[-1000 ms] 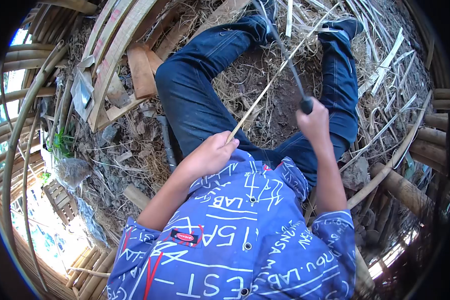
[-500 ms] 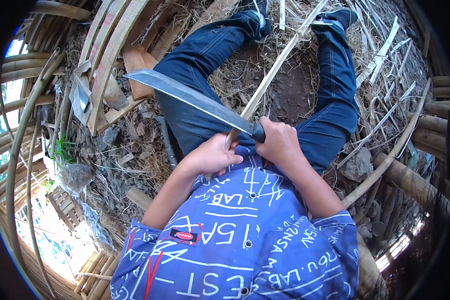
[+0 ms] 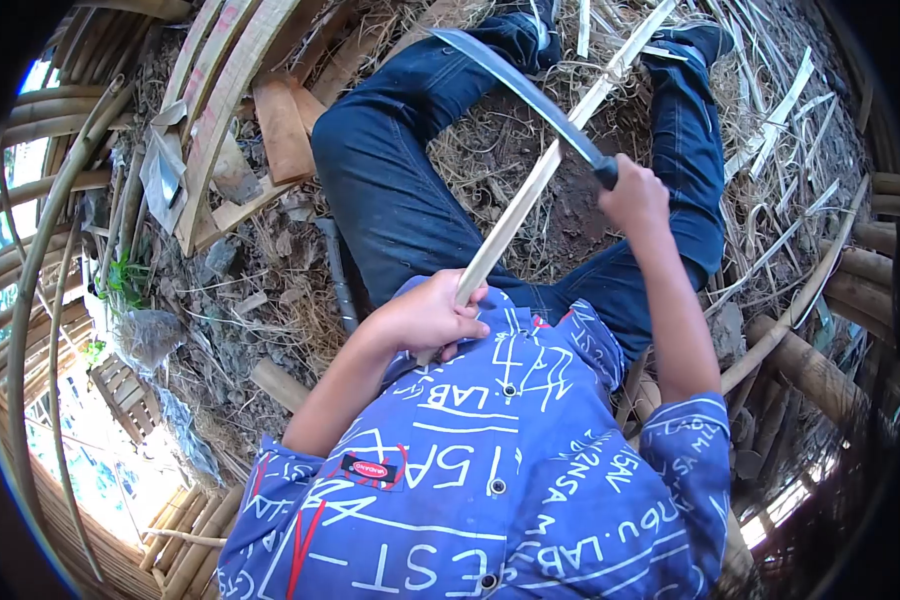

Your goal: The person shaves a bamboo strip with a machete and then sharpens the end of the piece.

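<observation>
My left hand (image 3: 438, 315) is wrapped round the near end of a long pale wooden strip (image 3: 520, 205), close to my shirt. The strip slants away between my legs, its far end beside my right shoe. In my right hand (image 3: 637, 197) is the dark handle of a large curved knife (image 3: 530, 93). Its blade points up and to the left, lying across the strip about midway along; whether the edge touches the wood I cannot tell.
Long curved boards (image 3: 215, 120) and a brown wood block (image 3: 282, 130) lie at the upper left. Shavings (image 3: 780, 115) cover the ground around my feet. Bamboo poles (image 3: 815, 375) stand at the right, and a bamboo frame (image 3: 40, 260) rises at the left.
My right hand has moved forward and to the right with the knife, from near my left hand to farther along the strip. The blade now points more forward. My left hand keeps its hold.
</observation>
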`<state>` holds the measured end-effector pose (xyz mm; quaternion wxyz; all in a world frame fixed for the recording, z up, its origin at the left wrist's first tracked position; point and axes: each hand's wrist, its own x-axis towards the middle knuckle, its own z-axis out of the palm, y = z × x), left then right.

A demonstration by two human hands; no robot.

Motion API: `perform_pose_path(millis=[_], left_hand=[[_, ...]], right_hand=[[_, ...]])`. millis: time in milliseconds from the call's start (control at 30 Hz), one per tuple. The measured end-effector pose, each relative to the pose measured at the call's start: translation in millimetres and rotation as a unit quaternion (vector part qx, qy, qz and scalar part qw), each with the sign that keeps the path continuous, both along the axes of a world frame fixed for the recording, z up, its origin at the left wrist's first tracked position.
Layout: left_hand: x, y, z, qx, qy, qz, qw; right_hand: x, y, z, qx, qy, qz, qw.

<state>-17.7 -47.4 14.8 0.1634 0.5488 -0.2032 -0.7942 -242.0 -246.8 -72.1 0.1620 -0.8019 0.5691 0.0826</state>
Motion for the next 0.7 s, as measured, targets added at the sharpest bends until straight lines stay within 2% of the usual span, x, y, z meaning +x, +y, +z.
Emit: perform_pose_path(millis=[100, 167, 200, 267, 333, 400, 467, 500, 533, 600, 700], left_hand=[[1, 2, -8, -0.017, 0.015, 0.003, 1.000], [5, -2, -3, -0.023, 0.022, 0.016, 0.999], [7, -4, 0, -0.024, 0.025, 0.028, 0.999], [5, -5, -3, -0.035, 0.013, 0.030, 0.999], [4, -8, -5, -0.039, -0.058, 0.006, 0.998], [1, -7, -2, -0.039, -0.086, -0.006, 0.996], [-6, -15, 13, -0.067, -0.174, -0.035, 0.982], [-7, -21, 25, -0.032, -0.180, -0.058, 0.981], [-9, -16, 16, -0.035, -0.180, -0.059, 0.981], [-10, 0, -5, -0.259, -0.261, -0.069, 0.927], [-13, -1, -6, -0.208, -0.296, -0.096, 0.927]], right_hand=[[-7, -17, 5, -0.017, 0.029, -0.009, 0.999], [-6, -16, 12, -0.040, -0.039, -0.077, 0.996], [-4, -10, 13, -0.038, -0.039, -0.072, 0.996], [-3, 15, 17, -0.020, -0.191, -0.078, 0.978], [7, 47, 39, 0.046, -0.265, -0.070, 0.961], [19, 77, 66, 0.121, -0.284, -0.067, 0.949], [28, 103, 73, 0.135, -0.313, -0.030, 0.940], [30, 111, 74, 0.148, -0.293, -0.005, 0.945], [32, 117, 74, 0.162, -0.274, 0.024, 0.948], [37, 123, 70, 0.164, -0.247, 0.046, 0.954], [37, 117, 52, 0.100, -0.217, 0.055, 0.970]])
